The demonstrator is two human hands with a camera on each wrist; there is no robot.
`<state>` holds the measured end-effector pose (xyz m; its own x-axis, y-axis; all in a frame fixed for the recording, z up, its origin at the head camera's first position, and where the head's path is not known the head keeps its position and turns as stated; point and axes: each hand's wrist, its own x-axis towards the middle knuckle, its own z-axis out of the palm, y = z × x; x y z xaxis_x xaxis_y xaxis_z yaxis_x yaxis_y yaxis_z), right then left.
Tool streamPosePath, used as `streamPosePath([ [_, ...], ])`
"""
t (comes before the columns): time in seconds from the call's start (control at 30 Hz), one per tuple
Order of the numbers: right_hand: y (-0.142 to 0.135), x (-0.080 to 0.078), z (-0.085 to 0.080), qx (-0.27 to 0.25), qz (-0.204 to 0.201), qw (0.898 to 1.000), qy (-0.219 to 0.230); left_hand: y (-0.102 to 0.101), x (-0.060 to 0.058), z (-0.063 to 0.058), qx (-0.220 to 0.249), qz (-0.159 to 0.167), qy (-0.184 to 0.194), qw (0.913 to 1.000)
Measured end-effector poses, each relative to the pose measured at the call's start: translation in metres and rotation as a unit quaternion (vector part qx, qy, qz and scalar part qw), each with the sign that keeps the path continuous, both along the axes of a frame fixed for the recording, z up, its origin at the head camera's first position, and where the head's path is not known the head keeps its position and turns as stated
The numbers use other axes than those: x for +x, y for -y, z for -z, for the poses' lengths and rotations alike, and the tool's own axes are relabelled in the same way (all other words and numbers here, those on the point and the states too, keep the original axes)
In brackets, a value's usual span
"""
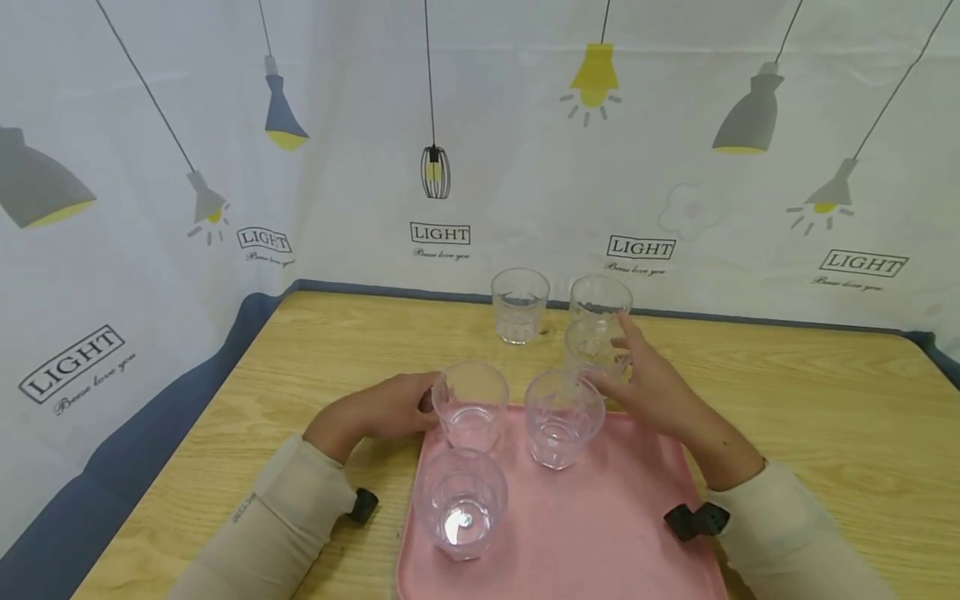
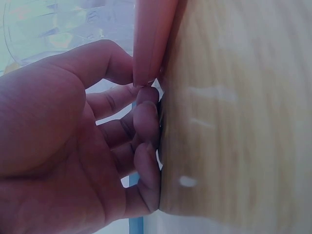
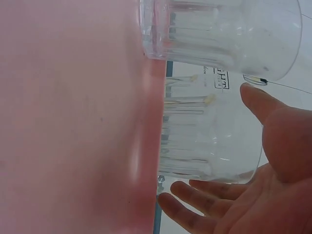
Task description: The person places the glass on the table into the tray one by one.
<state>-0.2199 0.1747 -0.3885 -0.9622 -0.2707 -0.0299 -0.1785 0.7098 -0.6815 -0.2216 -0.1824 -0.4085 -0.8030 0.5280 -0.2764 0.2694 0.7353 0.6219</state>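
Note:
A pink tray (image 1: 600, 525) lies on the table with three clear plastic cups on it: one at its back left (image 1: 471, 408), one in front of that (image 1: 459, 517), one at the back middle (image 1: 562, 425). My left hand (image 1: 397, 406) pinches the tray's back left corner; the left wrist view shows its thumb on the rim and curled fingers (image 2: 146, 122) by the table. Beyond the back edge, my right hand (image 1: 652, 387) reaches around another clear cup (image 1: 592, 350). Thumb and fingers are spread on either side of that cup (image 3: 214, 136); contact is unclear.
Two more clear cups, one to the left (image 1: 520, 307) and one to the right (image 1: 602, 293), stand at the table's back. Behind the wooden table (image 1: 810, 400) hangs a white cloth (image 1: 510, 108) printed with lamps.

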Motion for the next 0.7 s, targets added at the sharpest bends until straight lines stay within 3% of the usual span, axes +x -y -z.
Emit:
streamPosePath([
  [0.33,-0.0034,-0.0005,-0.0004,0.016,0.023,0.999,-0.018,-0.0012,-0.0010,-0.0005,0.005,-0.001,-0.002,1.0000],
  [0.7,-0.0071,-0.0006,0.0025,-0.010,0.025,0.999,-0.018,-0.0008,-0.0015,0.0017,0.008,0.002,-0.005,1.0000],
])
